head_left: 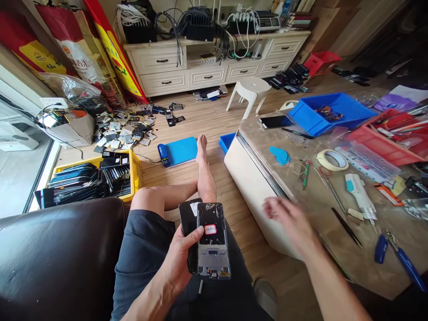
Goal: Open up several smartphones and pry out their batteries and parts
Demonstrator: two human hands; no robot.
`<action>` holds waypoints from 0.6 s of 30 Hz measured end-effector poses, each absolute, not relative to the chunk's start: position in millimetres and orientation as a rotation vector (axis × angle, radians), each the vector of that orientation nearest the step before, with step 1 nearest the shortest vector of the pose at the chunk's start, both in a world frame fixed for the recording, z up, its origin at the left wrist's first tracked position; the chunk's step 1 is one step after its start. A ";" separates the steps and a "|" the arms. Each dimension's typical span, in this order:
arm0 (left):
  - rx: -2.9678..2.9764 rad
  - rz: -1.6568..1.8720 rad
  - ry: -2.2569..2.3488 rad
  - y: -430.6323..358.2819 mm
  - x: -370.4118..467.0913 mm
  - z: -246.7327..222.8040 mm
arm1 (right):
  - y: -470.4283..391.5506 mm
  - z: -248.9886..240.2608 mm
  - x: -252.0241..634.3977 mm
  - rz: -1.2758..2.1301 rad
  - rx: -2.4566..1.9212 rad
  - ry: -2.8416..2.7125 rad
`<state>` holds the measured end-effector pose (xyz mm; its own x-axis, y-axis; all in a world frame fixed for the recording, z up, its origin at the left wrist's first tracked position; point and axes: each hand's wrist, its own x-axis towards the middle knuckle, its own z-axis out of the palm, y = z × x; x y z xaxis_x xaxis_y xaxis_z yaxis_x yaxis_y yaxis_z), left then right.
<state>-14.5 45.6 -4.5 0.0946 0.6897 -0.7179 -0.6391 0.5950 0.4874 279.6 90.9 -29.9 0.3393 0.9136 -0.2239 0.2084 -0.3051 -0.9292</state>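
Note:
My left hand (179, 258) holds two phone parts over my lap: a phone frame (213, 243) with a red-edged white sticker, and a black screen panel (187, 218) behind it. The thumb lies across both. My right hand (288, 218) hovers blurred at the near edge of the low table (254, 187), fingers apart, holding nothing. Nearest to it on the table are black tweezers (346, 226) and a white and blue tool (359, 196).
The table carries a blue bin (331, 113), a red tray (388, 138), a tape roll (332, 159), a phone (276, 121) and blue-handled pliers (401, 258). A yellow crate (135, 171) of screens, loose phone parts, a blue mat (180, 150) and a white stool (250, 91) sit on the floor.

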 end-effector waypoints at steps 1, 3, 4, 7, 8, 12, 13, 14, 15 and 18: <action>0.084 0.989 1.095 47.2 -12.4 -3.9 | 75.9 -28.9 260.6 1.312 -1.669 -1.085; 0.159 0.989 1.086 50.5 -8.6 -2.4 | 49.1 -26.5 223.1 1.678 -1.473 -1.195; 0.204 0.981 1.082 52.1 -7.0 -1.5 | 38.5 -25.5 206.4 1.769 -1.401 -1.238; 0.318 0.948 1.083 56.8 -3.8 1.8 | 20.8 -25.0 173.3 1.712 -1.337 -1.210; 0.332 0.943 1.090 58.4 -3.3 3.2 | 19.1 -25.5 169.0 1.665 -1.342 -1.176; 0.292 0.941 1.138 67.1 -1.7 11.2 | 22.0 -27.1 179.6 1.499 -1.381 -1.134; 0.292 0.938 1.151 69.9 -1.0 13.7 | 23.2 -27.1 186.3 1.449 -1.399 -1.143; 0.303 0.926 1.162 73.0 -0.2 16.2 | 24.1 -27.0 193.2 1.398 -1.418 -1.144; 0.325 0.903 1.172 76.3 1.0 18.6 | 24.8 -26.9 200.0 1.356 -1.434 -1.130; 0.431 0.798 1.199 87.8 7.1 24.2 | 24.1 -27.6 216.3 1.331 -1.430 -0.981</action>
